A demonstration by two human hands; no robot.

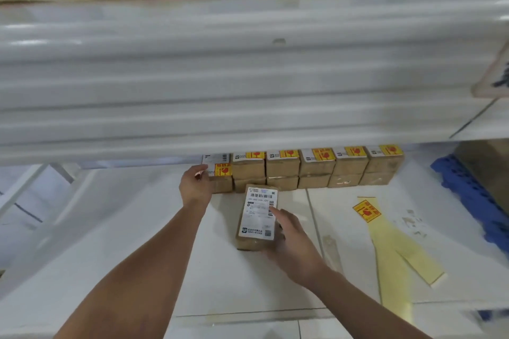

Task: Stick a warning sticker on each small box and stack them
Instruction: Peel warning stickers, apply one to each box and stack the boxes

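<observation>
Both forearms reach in from the bottom of the view, and between them, nearest the person, lies the unstickered box (257, 219) on the white floor (137, 256). Its long axis runs away from the person toward the row, and its white shipping label (259, 213) faces up with no yellow mark on it.

The right hand (289, 239) is on this box: fingers loosely spread, the index fingertip resting on the label's right edge, the rest curled along the right side. It looks like a steadying touch or the start of a grasp; whether the thumb closes underneath cannot be told.

The left hand (196, 183) is farther off, at the left end of the stacked row (303, 169). Its fingers are partly curled against the left face of the end box (220, 173), pressing or squaring it up, not lifting.

That row stands two boxes high under a shelf edge (248, 146), each top box showing a yellow warning sticker.

One spare warning sticker (367, 210) sits on its yellow backing strip (396, 250), to the right of the loose box and well apart from it. The right hand is the nearer one, so the sticker would most likely be peeled from that side.
</observation>
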